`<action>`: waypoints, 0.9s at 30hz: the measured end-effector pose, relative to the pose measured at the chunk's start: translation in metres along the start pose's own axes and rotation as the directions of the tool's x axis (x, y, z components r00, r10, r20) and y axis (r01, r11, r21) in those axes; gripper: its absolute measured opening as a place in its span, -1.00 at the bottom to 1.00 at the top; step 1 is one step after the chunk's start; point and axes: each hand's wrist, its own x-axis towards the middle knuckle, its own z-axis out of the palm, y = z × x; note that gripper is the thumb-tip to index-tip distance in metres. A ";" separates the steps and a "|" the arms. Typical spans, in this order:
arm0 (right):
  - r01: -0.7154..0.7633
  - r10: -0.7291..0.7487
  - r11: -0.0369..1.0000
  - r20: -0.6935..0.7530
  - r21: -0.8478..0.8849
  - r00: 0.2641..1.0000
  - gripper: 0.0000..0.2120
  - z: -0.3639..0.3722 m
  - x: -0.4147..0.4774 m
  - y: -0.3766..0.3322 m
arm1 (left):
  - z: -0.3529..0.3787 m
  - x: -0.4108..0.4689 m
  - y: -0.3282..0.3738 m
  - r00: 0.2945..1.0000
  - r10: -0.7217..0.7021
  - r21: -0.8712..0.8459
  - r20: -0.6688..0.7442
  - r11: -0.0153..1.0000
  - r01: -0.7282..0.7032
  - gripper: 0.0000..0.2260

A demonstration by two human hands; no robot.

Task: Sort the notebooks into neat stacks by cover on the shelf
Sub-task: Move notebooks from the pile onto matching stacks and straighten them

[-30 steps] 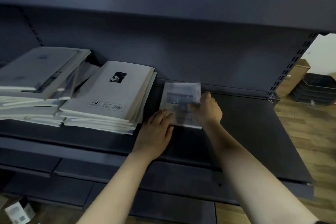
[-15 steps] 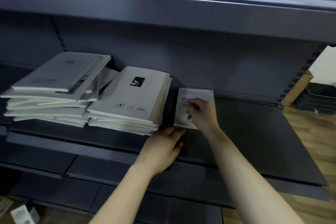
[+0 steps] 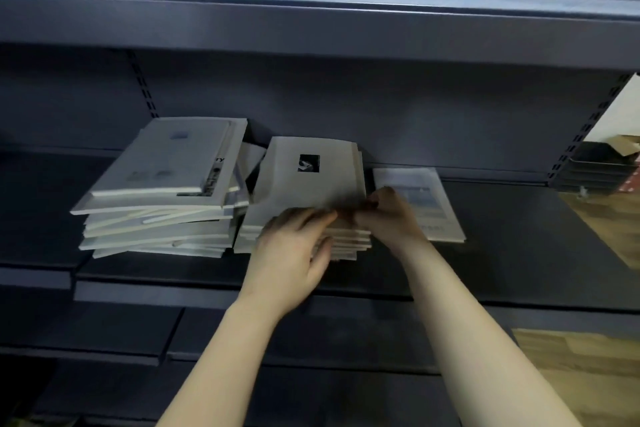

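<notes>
On the dark shelf (image 3: 519,239) stand two piles of pale notebooks. The left pile (image 3: 156,211) is untidy, its covers fanned out. The middle pile (image 3: 304,180) has a top notebook with a small black picture on its cover. My left hand (image 3: 294,253) grips the front edge of that pile's upper notebooks, fingers on top and thumb below. My right hand (image 3: 391,215) pinches the front right corner of the top notebook. A single notebook with a bluish picture (image 3: 426,201) lies flat just right of the pile, partly behind my right hand.
An upper shelf (image 3: 311,21) overhangs the piles closely. Lower shelf boards (image 3: 121,333) jut out below my arms. At the far right, past the shelf upright, are black trays (image 3: 595,166) and a wooden floor (image 3: 609,232).
My right hand has let go of the bluish-picture notebook, which now lies flat on the shelf. Both hands have moved left onto the front edge of the middle pile.
</notes>
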 end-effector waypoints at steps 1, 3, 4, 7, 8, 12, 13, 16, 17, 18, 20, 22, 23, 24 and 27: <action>-0.025 0.025 0.999 0.002 0.043 1.000 -0.76 -0.004 -0.002 -0.001 | 0.000 0.000 -0.005 1.000 -0.001 0.027 0.004 1.000 0.000 -0.66; -0.074 0.071 0.992 0.030 0.105 0.997 -0.76 -0.008 -0.006 -0.001 | 0.000 0.000 -0.011 1.000 -0.010 0.052 0.012 0.999 0.010 -0.64; -0.102 0.096 0.987 0.053 0.125 0.994 -0.77 -0.009 -0.009 -0.001 | 0.000 -0.001 -0.013 1.000 -0.018 0.051 0.009 0.999 0.018 -0.64; -0.189 0.178 0.966 0.076 0.178 0.981 -0.74 -0.009 -0.015 -0.001 | 0.002 -0.002 -0.013 1.000 -0.030 0.045 -0.005 0.999 0.030 -0.64; -0.208 0.195 0.959 0.086 0.190 0.977 -0.71 -0.009 -0.016 -0.001 | 0.002 -0.002 -0.014 1.000 -0.028 0.049 -0.009 0.998 0.029 -0.63; -0.200 0.173 0.922 0.109 0.330 0.979 -0.76 -0.012 -0.026 -0.003 | 0.002 -0.002 -0.013 0.999 -0.014 0.054 -0.044 0.998 0.016 -0.62; -0.185 0.164 0.908 0.087 0.376 0.983 -0.79 -0.013 -0.029 -0.005 | 0.001 -0.003 -0.012 0.998 -0.007 0.058 -0.055 0.998 0.010 -0.60; -0.138 0.133 0.797 0.053 0.588 0.990 -0.88 -0.025 -0.037 -0.017 | -0.002 0.000 -0.006 0.998 0.040 0.089 -0.045 0.995 -0.035 -0.48; -0.119 0.098 0.737 0.069 0.665 0.993 -0.91 -0.031 -0.040 -0.023 | -0.003 0.004 -0.003 0.999 0.049 0.093 -0.023 0.995 -0.046 -0.46; -0.101 0.059 0.684 0.084 0.723 0.995 -0.93 -0.039 -0.043 -0.031 | -0.003 0.008 0.002 0.999 0.046 0.097 -0.007 0.994 -0.045 -0.44; -0.065 -0.021 0.617 0.099 0.784 0.995 -0.91 -0.051 -0.049 -0.045 | -0.003 0.018 0.012 0.999 0.019 0.121 -0.028 0.993 -0.015 -0.43; -0.024 -0.094 0.619 0.104 0.785 0.990 -0.94 -0.058 -0.056 -0.057 | -0.004 0.027 0.023 0.994 -0.038 0.157 -0.104 0.986 0.055 -0.38; -0.005 -0.129 0.618 0.108 0.786 0.986 -0.95 -0.059 -0.059 -0.062 | -0.005 0.029 0.028 0.987 -0.052 0.146 -0.154 0.986 0.075 -0.37; 0.013 -0.164 0.608 0.110 0.794 0.980 -0.82 -0.060 -0.060 -0.065 | -0.005 0.032 0.030 0.977 -0.064 0.087 -0.205 0.993 0.083 -0.39; 0.051 -0.179 0.646 0.087 0.762 0.980 -0.53 -0.058 -0.061 -0.067 | -0.004 0.033 0.037 0.915 -0.295 -0.476 -0.274 0.869 0.137 -0.77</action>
